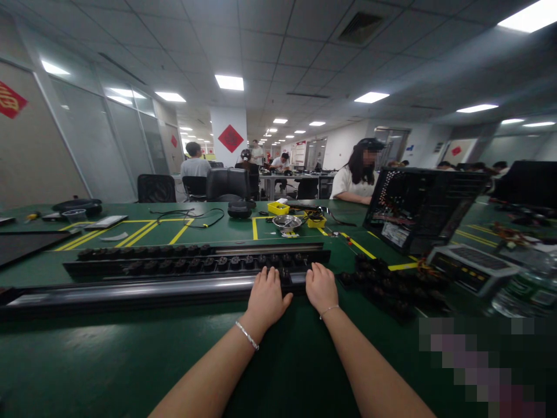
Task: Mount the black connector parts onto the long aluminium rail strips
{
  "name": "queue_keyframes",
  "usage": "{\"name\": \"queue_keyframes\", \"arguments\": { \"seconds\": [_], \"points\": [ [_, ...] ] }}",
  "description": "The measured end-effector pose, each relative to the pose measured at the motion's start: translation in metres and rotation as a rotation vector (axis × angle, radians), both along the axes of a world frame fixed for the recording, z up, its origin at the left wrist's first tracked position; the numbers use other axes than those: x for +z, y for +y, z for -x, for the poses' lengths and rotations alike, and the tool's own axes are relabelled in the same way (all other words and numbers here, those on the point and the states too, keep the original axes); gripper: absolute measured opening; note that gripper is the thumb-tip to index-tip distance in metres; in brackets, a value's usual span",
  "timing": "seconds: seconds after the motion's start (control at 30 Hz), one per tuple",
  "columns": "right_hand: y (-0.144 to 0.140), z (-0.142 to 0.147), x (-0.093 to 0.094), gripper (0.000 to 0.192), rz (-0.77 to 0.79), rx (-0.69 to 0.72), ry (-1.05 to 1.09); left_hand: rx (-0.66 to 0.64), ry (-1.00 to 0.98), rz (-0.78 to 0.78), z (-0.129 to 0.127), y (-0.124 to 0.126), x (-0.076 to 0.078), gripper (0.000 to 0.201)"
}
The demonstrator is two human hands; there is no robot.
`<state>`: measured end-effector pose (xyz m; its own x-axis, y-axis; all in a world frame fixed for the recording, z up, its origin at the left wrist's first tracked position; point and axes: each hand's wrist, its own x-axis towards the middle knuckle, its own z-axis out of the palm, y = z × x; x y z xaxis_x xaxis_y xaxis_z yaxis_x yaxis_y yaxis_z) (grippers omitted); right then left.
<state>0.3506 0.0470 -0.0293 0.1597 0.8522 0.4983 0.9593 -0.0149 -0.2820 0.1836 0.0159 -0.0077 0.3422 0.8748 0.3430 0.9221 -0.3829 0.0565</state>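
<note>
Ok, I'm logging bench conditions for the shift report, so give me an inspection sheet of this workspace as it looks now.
Surface: green bench mat with yellow marking lines.
Job's things: long black rail carrying rows of round black caps, lying across the bench; a grey bar lies in front of it.
Clutter: loose black caps to the right; open computer case; metal bowl; yellow bins; plastic bottle.
Grippers: left hand and right hand rest knuckles-up on the rail's right end; what the fingers grip is hidden.
Cables: black cable looped on the mat behind the rail.
Surroundings: open office, other people seated at far benches, ceiling lights on.
</note>
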Motion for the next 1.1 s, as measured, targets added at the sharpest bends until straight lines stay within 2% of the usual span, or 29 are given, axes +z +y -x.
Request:
{"name": "queue_keyframes", "arguments": {
  "seconds": [0.67,1.1],
  "points": [
    [0.0,0.0,0.0,0.049,-0.004,0.0,0.004,-0.017,-0.004,-0.006,-0.009,0.0,0.0,0.07],
    [0.0,0.002,-0.002,0.046,-0.087,0.0,0.01,-0.03,-0.009,0.002,-0.018,0.0,0.002,0.069]
  ]
}}
